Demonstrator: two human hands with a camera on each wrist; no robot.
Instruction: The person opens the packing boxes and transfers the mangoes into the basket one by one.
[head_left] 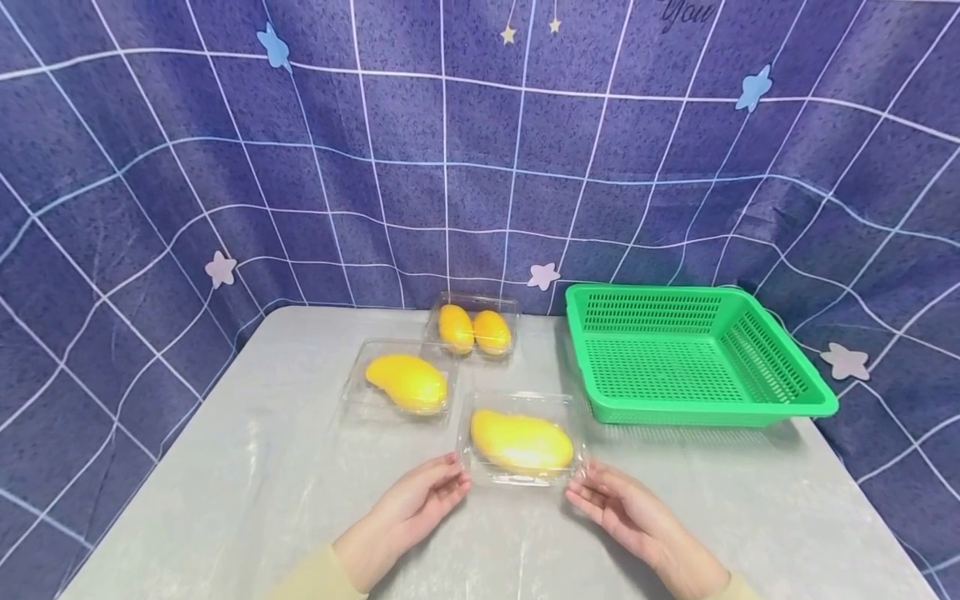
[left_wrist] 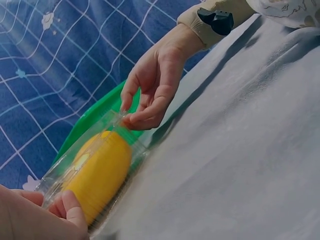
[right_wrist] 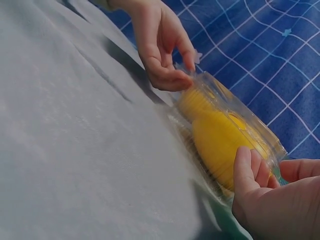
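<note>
A clear plastic clamshell box (head_left: pixel 525 403) with one yellow mango (head_left: pixel 521 442) inside is at the front middle. My left hand (head_left: pixel 420 504) grips its near left corner between thumb and fingers. At the opposite near corner, my right hand (head_left: pixel 626 512) pinches the plastic in the same way. The left wrist view has the mango (left_wrist: pixel 105 170) lying lengthwise under the clear lid, the right hand (left_wrist: pixel 155 90) at the far end. From the right wrist, the left hand (right_wrist: pixel 162 47) shows with thumb and fingertips on the box edge.
Behind and to the left stands another clear box holding a single mango (head_left: pixel 408 383). Farther back is a box with two smaller mangoes (head_left: pixel 492 332). A green slotted plastic basket (head_left: pixel 705 412) sits at the right. The grey table (head_left: pixel 247 467) backs onto a blue checked curtain (head_left: pixel 480 192).
</note>
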